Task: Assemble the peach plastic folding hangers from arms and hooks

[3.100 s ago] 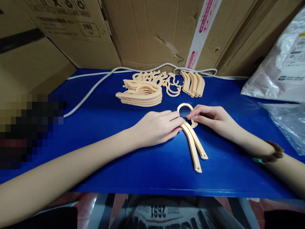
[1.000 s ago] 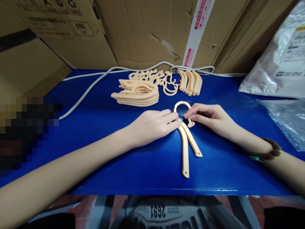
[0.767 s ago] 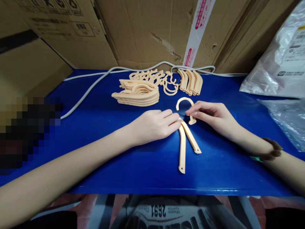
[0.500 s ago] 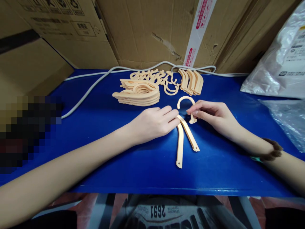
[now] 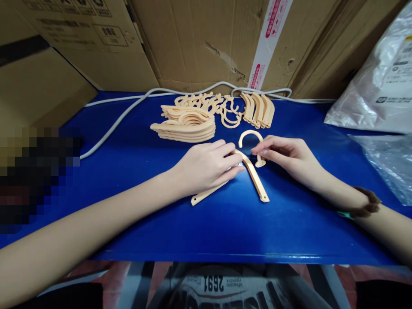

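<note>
My left hand [image 5: 210, 165] is closed at the upper ends of two cream plastic hanger arms, its fingertips covering where they come together. One hanger arm [image 5: 255, 178] slants down to the right, showing a small hole at its lower end. The other arm [image 5: 206, 196] runs down to the left, partly hidden beneath my hand. Between finger and thumb, my right hand [image 5: 286, 156] pinches a cream hanger hook [image 5: 251, 133] by its stem. The hook's curve points away from me and its flat round foot faces me, just right of the arms without visibly touching them.
Behind my hands lie a stack of folded hangers [image 5: 186, 128], loose hooks [image 5: 230, 118] and a row of hanger arms [image 5: 258, 110]. A white cable [image 5: 112, 131] crosses the blue table [image 5: 161, 231]. Cardboard boxes [image 5: 199, 38] stand behind, plastic bags [image 5: 363, 98] at right.
The left-hand hanger arm has swung outward to the left, so the two arms now spread wide. My left hand has turned slightly with it. My right hand and the hook are almost still.
</note>
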A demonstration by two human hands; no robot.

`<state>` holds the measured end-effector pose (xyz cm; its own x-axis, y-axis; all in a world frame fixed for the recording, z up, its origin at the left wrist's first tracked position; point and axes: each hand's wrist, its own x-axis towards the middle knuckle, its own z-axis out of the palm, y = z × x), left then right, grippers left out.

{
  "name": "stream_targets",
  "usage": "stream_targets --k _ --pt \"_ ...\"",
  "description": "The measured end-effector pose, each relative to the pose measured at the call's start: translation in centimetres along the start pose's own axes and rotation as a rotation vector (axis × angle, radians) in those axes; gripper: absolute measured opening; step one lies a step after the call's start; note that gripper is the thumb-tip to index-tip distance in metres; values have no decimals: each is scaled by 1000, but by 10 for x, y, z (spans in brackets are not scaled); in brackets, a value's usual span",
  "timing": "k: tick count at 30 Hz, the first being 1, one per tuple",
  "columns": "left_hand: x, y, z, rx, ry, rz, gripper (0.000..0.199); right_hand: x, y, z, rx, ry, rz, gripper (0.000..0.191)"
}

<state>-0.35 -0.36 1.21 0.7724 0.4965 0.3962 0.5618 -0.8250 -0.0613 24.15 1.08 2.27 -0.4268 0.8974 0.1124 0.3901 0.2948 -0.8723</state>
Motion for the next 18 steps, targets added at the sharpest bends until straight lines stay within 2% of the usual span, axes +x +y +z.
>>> stream_targets --k 5,10,14,18 --pt "-2 2 -4 -17 -35 -78 23 0 2 0 -25 -18 -19 16" --pt "-4 2 -4 31 -53 -89 16 0 3 1 -64 -31 -34 17" --pt "-3 -1 2 67 -33 -113 16 -1 2 1 -70 -35 -35 17" --pt "-3 -3 6 8 8 -128 13 -2 1 1 -69 -32 -43 16"
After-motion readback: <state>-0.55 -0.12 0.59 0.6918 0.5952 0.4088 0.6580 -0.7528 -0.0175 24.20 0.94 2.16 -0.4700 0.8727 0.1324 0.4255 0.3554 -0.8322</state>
